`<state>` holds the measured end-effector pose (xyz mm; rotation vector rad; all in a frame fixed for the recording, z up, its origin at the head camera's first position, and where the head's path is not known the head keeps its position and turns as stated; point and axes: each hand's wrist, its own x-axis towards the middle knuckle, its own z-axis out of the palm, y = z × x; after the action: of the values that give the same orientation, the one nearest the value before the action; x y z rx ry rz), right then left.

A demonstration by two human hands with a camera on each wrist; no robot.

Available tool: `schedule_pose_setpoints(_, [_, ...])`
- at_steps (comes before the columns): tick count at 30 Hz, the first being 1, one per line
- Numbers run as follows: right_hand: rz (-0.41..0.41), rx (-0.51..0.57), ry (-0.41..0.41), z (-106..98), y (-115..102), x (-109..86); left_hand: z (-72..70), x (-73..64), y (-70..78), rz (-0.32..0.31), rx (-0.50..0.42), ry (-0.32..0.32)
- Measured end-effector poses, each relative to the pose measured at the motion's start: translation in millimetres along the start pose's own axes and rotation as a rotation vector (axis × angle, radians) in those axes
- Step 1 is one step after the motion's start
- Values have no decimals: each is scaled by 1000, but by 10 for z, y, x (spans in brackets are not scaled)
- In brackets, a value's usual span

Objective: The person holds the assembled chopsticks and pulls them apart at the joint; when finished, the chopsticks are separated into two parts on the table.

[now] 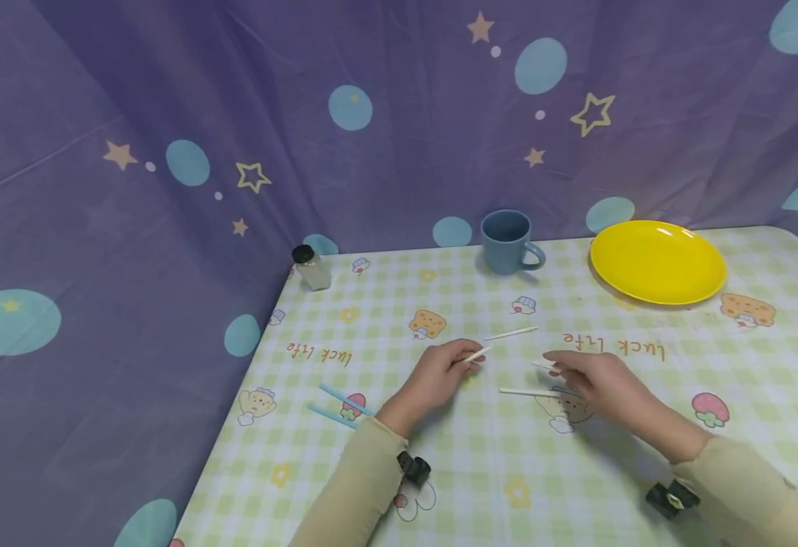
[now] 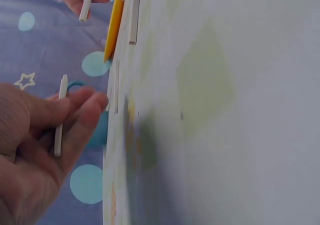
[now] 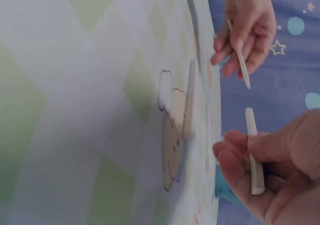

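Observation:
My left hand [image 1: 438, 376] pinches a short white stick [image 2: 58, 140] between thumb and fingers, raised over the table. This stick has a narrow peg at one end. Opposite it, my right hand [image 1: 604, 384] pinches a similar white stick [image 3: 256, 172], its free end toward the left hand. A gap separates the two held sticks. On the cloth lie two more white sticks: one stick [image 1: 511, 333] beyond the hands, another stick [image 1: 525, 392] nearer, partly below the right hand. Two light blue sticks [image 1: 334, 415] lie by the left forearm, which hides their near ends.
A blue mug [image 1: 506, 247] stands at the back of the table, handle to the right. Right of it is a yellow plate [image 1: 659, 262]. A small jar [image 1: 313, 272] with a black lid stands at the back left corner. A purple curtain [image 1: 399, 175] hangs behind the checked tablecloth [image 1: 467, 486].

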<state>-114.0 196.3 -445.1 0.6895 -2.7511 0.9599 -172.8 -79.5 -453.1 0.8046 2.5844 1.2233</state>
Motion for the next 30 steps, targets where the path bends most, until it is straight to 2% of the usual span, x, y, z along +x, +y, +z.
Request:
schedule_pose_setpoints(5, [71, 10, 27, 108, 3, 87, 92, 193, 33, -106, 57, 132])
schedule_pose_setpoints(8, [144, 30, 13, 182, -6, 151, 152, 315, 55, -149, 99, 170])
schedule_pose_setpoints(12, [219, 62, -12, 267, -24, 215, 223, 458, 62, -173, 169, 200])
schedule_pose_setpoints(16, [256, 103, -33, 331, -36, 243, 277, 571, 60, -189, 244, 205])
schedule_pose_setpoints(21, [264, 120, -44, 375, -30, 247, 325, 692, 65, -199, 328, 180])
schedule_pose_setpoints(30, [272, 137, -113, 387, 5, 262, 372, 821, 73, -235, 373, 146])
